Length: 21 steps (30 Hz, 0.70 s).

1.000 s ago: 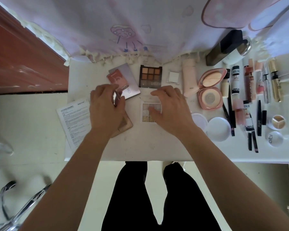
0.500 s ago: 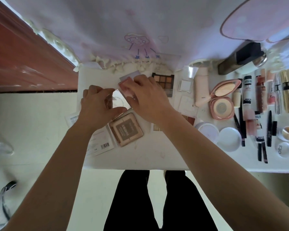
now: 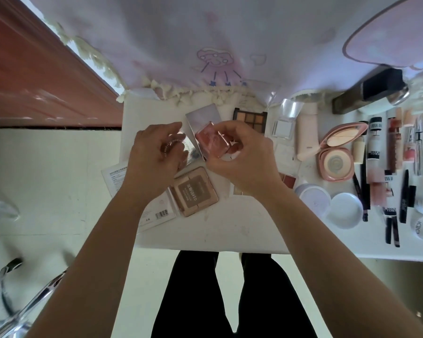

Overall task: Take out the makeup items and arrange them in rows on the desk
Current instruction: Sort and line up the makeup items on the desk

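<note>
Presently, the pink compact [image 3: 209, 142] is pinched between the thumb and curled fingers of the right hand [image 3: 244, 159]. It is held tilted, just above the back-left part of the desk [image 3: 205, 230]. The left hand [image 3: 152, 157] is curled round the lettered lower part of the silver case [image 3: 202, 120], which lies directly beside the compact and partly under it. The case is probably steadied in this way so that the compact can be lifted clear without dragging it along.

The brown palette [image 3: 193, 191] is laid flat in front of both hands, overlapping a printed card [image 3: 156, 213]. The eyeshadow palette [image 3: 250, 117] is set squarely at the back edge and appears to start a row of flat items. To the right, bottles, pencils and round jars [image 3: 344, 211] are already lined up. The flat cases on the left are therefore judged to be the remaining group, and a free slot beside the eyeshadow palette is the likely destination for the compact.
</note>
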{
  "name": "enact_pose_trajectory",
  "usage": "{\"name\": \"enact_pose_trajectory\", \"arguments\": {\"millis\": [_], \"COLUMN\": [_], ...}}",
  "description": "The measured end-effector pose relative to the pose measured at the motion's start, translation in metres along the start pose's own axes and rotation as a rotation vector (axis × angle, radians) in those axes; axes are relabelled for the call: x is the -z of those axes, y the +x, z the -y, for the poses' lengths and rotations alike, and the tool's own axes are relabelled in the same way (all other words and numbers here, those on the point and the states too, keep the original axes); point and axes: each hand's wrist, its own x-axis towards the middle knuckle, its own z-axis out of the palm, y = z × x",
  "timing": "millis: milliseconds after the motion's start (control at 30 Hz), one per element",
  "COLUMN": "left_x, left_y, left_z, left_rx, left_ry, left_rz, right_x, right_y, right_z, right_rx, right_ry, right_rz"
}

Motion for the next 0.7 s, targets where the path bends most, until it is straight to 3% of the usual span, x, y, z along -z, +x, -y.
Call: {"name": "enact_pose_trajectory", "arguments": {"millis": [100, 200, 433, 700], "left_x": [0.008, 0.010, 0.005, -0.006], "left_y": [-0.009, -0.014, -0.017, -0.031], "left_z": [-0.010, -0.006, -0.016, -0.034], "left_rx": [0.105, 0.110, -0.032, -0.284], "left_ry": [-0.352, -0.456, -0.539, -0.203], "left_rz": [0.229, 0.396, 0.344, 0.199], "right_x": [0.007, 0.012, 0.026, 0.046], "right_y": [-0.017, -0.028, -0.040, -0.051], "right_z": [-0.003, -0.006, -0.004, -0.009], "right_rx": [-0.062, -0.122, -0.100, -0.340], "right_ry": [0.318, 0.522, 0.561, 0.633], "right_rz": [0.068, 0.136, 0.216, 0.330]}}
